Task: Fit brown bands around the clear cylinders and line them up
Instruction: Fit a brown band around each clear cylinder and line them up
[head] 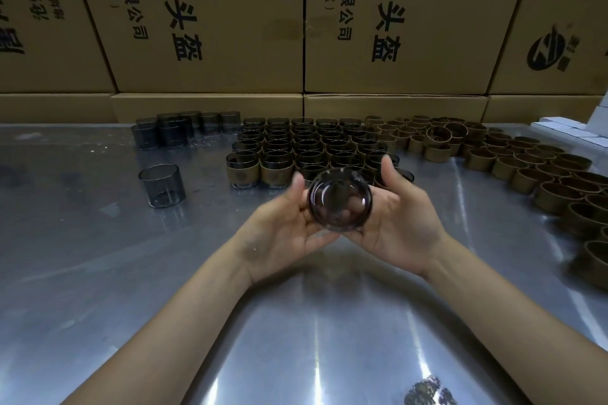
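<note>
Stacked cardboard cartons (210,20) wall off the far edge of your workspace, so everything you need stays on the shiny metal table (98,273) in front of them. Each stock has its own zone there, which keeps your reaches short and unmixed. At the centre back stands the finished block (306,148), rows of cylinders already wearing their brown bands, packed touching one another; its near row is partly hidden behind your hands, and that looks like where the next piece belongs. To your right, the loose brown bands (526,168) sweep in a long arc from the back toward the near edge, open side up, ready to be picked singly. To your left at the back sits a small cluster of bare cylinders (171,131), and one single bare cylinder (161,186) stands apart, nearer you, probably next in line.

You hold the current cylinder (340,199) in the air between both hands, tipped with one round end facing you. Your left hand (279,223) cups it from the left and below; your right hand (394,214) closes on its right side with the thumb raised. Both are clamped on it, likely to steady it for the band. Whether a band is already on it, I cannot tell; the glass is blurred.
</note>
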### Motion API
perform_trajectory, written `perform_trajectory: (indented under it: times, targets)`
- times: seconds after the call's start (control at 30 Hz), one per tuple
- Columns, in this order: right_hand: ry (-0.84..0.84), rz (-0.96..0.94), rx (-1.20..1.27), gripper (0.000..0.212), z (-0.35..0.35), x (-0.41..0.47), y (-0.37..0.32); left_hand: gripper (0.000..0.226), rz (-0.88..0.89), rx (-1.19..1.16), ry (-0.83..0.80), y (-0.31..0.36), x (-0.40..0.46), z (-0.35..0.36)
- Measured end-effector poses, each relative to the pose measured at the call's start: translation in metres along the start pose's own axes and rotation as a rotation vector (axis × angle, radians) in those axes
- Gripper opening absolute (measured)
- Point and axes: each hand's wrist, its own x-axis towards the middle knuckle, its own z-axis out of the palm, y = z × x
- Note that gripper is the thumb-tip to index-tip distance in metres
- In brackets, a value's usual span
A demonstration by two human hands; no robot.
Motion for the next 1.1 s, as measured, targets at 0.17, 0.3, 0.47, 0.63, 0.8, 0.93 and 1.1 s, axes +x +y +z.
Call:
perform_trajectory:
  times: [0.17, 0.3, 0.47, 0.63, 0.8, 0.93, 1.1]
  targets:
    - [0.381, -0.208, -0.250, 0.045, 0.026, 0.005, 0.016, 0.090, 0.138, 0.279, 0.343, -0.005, 0.008, 0.027]
    - [0.414, -0.340, -0.220, 0.046, 0.034, 0.004, 0.021, 0.063, 0.381, 0.390, 0.502, -0.019, 0.008, 0.039]
    - [0.399, -0.306, -0.248, 0.046, 0.033, 0.005, 0.022, 0.059, 0.400, 0.333, 0.513, -0.020, 0.007, 0.041]
    - [0.425, -0.312, -0.291, 0.047, 0.031, 0.006, 0.024, 0.059, 0.401, 0.341, 0.469, -0.020, 0.007, 0.040]
    - [0.431, -0.320, -0.284, 0.048, 0.031, 0.007, 0.023, 0.060, 0.424, 0.341, 0.487, -0.022, 0.008, 0.040]
    - [0.402, -0.330, -0.272, 0.050, 0.029, 0.006, 0.025, 0.059, 0.423, 0.362, 0.451, -0.025, 0.009, 0.037]
    - [0.501, -0.382, -0.354, 0.064, 0.027, 0.008, 0.022, 0.037, 0.326, 0.367, 0.264, -0.019, 0.011, 0.031]
